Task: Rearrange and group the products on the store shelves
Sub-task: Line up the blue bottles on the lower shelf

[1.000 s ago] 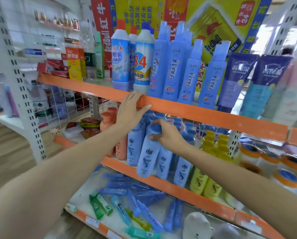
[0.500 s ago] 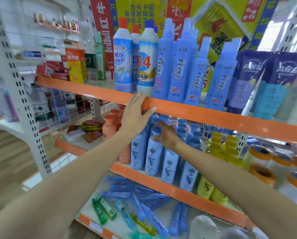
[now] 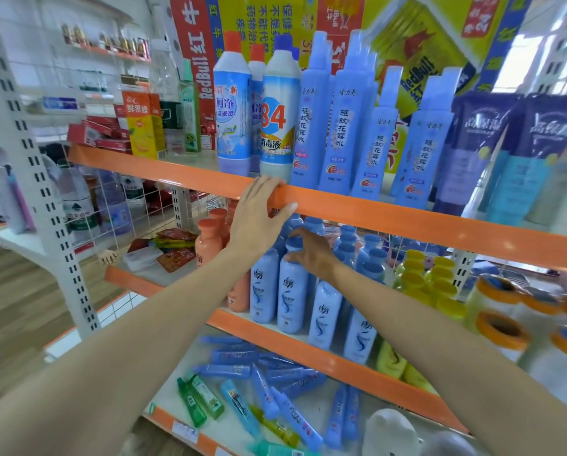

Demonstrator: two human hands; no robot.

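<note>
Several light blue shampoo bottles [image 3: 265, 291] stand in rows on the middle shelf [image 3: 311, 348]. My right hand [image 3: 311, 250] grips the cap and neck of one upright blue bottle [image 3: 292, 294] in the front row. My left hand [image 3: 259, 215] rests on the orange edge of the upper shelf [image 3: 407, 218], fingers over the lip and thumb stretched along the front. Orange bottles [image 3: 209, 241] stand left of the blue ones, yellow bottles [image 3: 420, 278] to the right.
The upper shelf carries cleaner bottles [image 3: 232, 103], tall blue spray bottles [image 3: 344, 126] and dark tubes [image 3: 472, 149]. Blue and green tubes [image 3: 262, 390] lie loose on the bottom shelf. Tape rolls [image 3: 502, 327] sit at right. A white upright [image 3: 45, 192] stands at left.
The blue bottle, tilted out over the shelf edge a second ago, now stands upright back in the row under my right hand. My left hand has stayed on the upper shelf edge.
</note>
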